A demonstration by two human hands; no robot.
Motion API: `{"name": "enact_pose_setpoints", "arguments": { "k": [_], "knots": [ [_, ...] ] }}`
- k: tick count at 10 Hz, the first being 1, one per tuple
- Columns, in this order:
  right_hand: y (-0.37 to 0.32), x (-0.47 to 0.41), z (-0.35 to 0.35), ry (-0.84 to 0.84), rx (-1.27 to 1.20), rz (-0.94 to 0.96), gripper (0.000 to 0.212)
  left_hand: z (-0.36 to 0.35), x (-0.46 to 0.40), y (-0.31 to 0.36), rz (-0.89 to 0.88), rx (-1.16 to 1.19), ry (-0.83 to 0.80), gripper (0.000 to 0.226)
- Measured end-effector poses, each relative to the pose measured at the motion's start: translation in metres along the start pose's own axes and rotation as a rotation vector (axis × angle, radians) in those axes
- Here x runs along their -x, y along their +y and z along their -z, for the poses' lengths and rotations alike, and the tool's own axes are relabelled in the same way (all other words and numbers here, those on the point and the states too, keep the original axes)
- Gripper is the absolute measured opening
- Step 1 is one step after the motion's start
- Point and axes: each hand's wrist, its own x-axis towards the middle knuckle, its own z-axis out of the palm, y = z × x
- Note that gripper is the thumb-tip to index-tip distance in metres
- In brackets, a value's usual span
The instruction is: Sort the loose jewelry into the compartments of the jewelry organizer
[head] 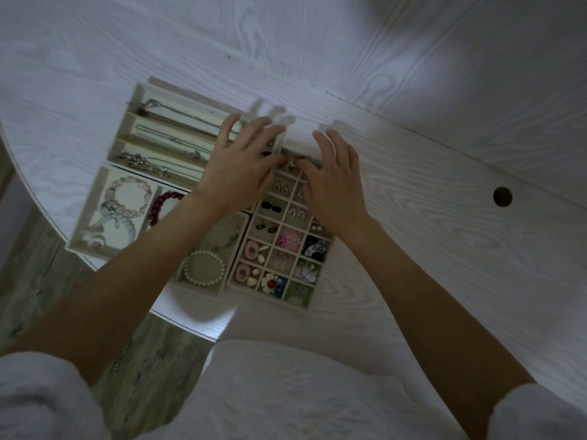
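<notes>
A white wooden desk point(413, 192) holds the jewelry organizer point(279, 290) near its front edge. The left hand point(238, 166) and right hand point(333, 182), fingers spread, hover over its far earring compartments beside a small ring point(291, 162).

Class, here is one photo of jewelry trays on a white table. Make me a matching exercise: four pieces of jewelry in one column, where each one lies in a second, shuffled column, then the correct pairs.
Things
1. pearl bracelet
2. dark red bead bracelet
3. silver chain necklaces
4. pink flower earring

Places
A. long slots of the far left tray
B. a small square cell of the grid tray on the right
C. near end of the middle tray, below the left forearm
D. compartment beside the pale pink bead bracelet, partly under the left forearm

Pairs: 1-C, 2-D, 3-A, 4-B
</notes>
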Motion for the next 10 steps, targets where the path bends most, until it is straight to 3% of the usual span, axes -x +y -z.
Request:
{"name": "enact_pose_setpoints", "arguments": {
  "k": [5,10],
  "knots": [
    [0.008,-0.003,0.0,-0.042,0.025,0.045,0.029,-0.001,-0.008,0.006,0.023,0.033,-0.03,0.037],
    [0.003,0.002,0.006,-0.01,-0.015,-0.011,0.03,-0.002,0.003,0.008,0.086,0.163,0.134,0.03]
  ]
}}
